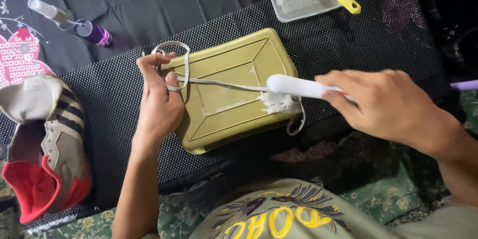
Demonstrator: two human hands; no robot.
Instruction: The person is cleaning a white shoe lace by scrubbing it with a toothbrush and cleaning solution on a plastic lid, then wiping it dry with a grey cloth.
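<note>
Soap foam gathers under the white brush [298,88] gripped in the right hand [386,104], mid-lace; the left hand [159,102] pinches the shoelace [219,84] taut across the olive tray [229,90] between them. Lace towards the left looks unscrubbed.

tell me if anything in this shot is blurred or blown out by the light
Head view: the white brush in the right hand is overexposed, its head almost featureless, and the hand's edges are slightly soft; the left hand, the shoelace and the olive lid are sharp; the top right corner falls into deep shadow.
</note>
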